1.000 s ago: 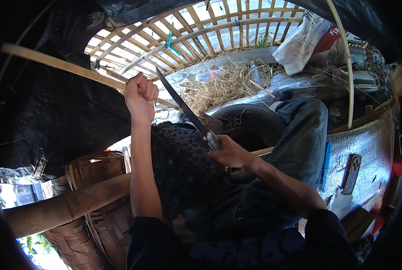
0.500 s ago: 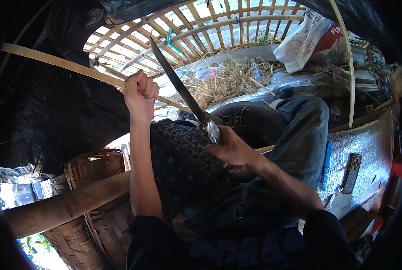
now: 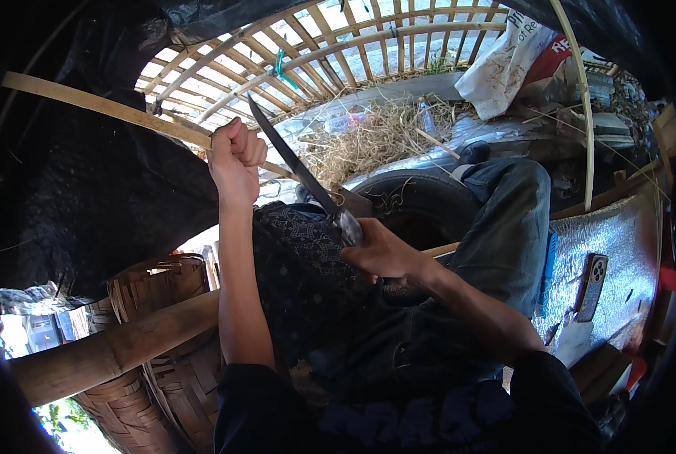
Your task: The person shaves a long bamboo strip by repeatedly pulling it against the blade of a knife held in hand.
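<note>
Clenching bamboo strip (image 3: 111, 112) in left hand (image 3: 237, 157), knife (image 3: 300, 168) in right hand (image 3: 387, 252); likely mid-work, cannot tell amount done or left.

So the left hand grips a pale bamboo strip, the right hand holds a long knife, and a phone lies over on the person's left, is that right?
Not quite: the head view shows the phone on the person's right. The left hand does grip the bamboo strip, and the right hand holds the knife.
</note>
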A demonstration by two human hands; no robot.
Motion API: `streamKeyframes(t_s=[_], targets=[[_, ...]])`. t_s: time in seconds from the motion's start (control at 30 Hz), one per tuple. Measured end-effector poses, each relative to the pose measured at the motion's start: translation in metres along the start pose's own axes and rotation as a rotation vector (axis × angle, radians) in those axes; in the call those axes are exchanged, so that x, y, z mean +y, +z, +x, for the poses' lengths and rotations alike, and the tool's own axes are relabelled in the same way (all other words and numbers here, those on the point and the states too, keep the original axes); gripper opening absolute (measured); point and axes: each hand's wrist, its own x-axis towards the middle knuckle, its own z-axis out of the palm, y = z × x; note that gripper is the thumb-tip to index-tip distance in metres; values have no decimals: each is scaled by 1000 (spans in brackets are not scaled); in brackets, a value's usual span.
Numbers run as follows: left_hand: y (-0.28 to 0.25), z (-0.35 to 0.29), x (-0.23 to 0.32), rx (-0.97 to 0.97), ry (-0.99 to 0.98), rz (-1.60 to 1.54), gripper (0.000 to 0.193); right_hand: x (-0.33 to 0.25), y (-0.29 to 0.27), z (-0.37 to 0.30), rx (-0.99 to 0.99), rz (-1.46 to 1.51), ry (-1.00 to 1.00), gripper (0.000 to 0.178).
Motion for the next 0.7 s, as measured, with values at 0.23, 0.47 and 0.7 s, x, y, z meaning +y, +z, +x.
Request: streamKeyframes(t_s=[0.23, 0.47, 0.7], targets=[[-7, -1, 0, 14, 5, -3, 41, -11, -4, 2, -50, -46, -6, 16], [-3, 0, 1, 9, 21, 7, 41, -10, 2, -1, -8, 24, -36, 24], [-16, -7, 3, 34, 29, 3, 41, -15, -3, 4, 40, 28, -131, 19]])
